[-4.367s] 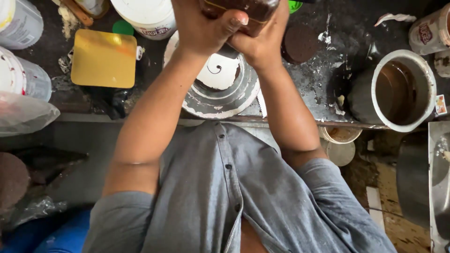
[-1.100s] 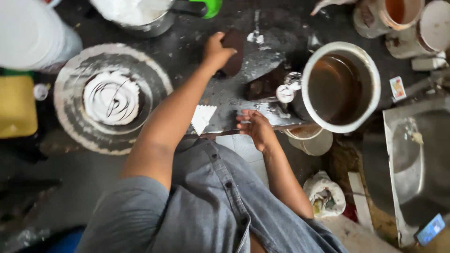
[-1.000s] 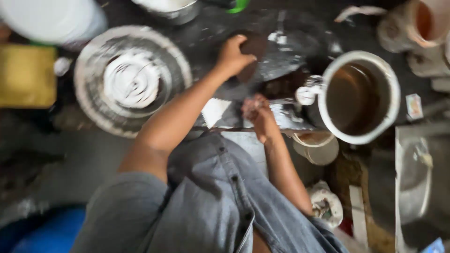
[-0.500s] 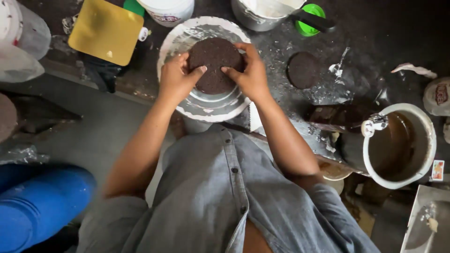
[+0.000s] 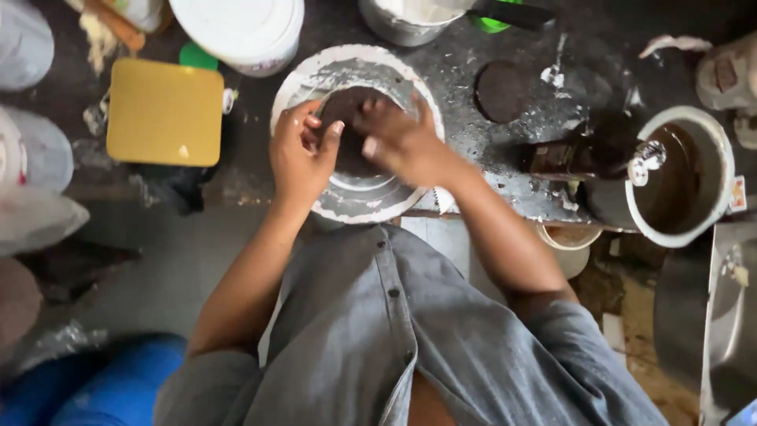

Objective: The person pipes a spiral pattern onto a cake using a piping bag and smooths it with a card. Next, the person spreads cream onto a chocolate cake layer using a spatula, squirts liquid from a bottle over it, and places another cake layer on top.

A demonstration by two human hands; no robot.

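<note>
both hands rest on a dark round cake layer [image 5: 351, 134] set on a cream-smeared turntable [image 5: 394, 75]; left hand [image 5: 303, 154] and right hand [image 5: 402, 142] press flat, fingers spread. a second dark layer [image 5: 505, 91] lies unstacked on the table, right of the right hand.

Left hand [image 5: 303, 154]: half a second ago it grips the left edge of the dark round cake layer [image 5: 351, 142]; now it lies on top of the layer's left part, fingers curled.
Right hand [image 5: 402, 142]: it moves from the layer's right edge onto its top, covering the right half.
Cake layer: it sits lower on the white turntable [image 5: 355, 197], mostly hidden under both hands.
Second dark layer [image 5: 501, 91]: it lies alone on the counter, where a second ago the left hand touches it.
</note>
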